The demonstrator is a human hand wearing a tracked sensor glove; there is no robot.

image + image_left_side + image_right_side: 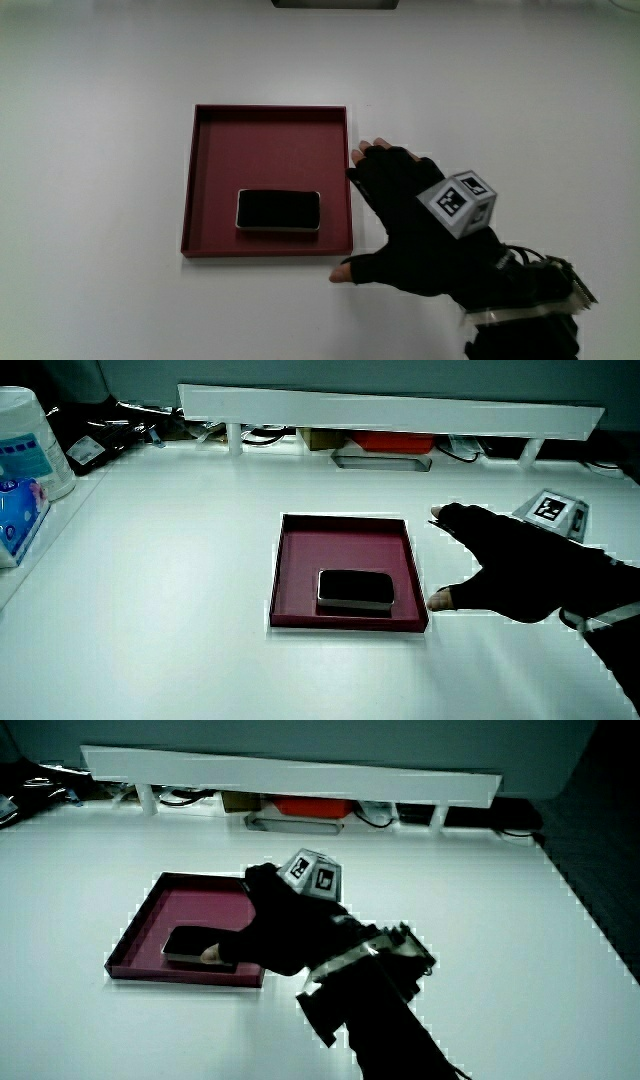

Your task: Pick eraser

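we judge the step in hand as the reach toward the eraser (278, 210), a dark block with a pale rim lying flat in the dark red tray (200, 180), in the part of the tray nearer to the person. the hand (415, 225) sits just beside the tray's wall, fingers spread and loose, holding nothing. to do this well, we would carry the hand over the wall, lower it inside, and pinch the eraser across its shorter sides, keeping clear of the rim. the tray holds only the eraser; in a side view (354, 588) it lies well apart from the tray's farther wall.
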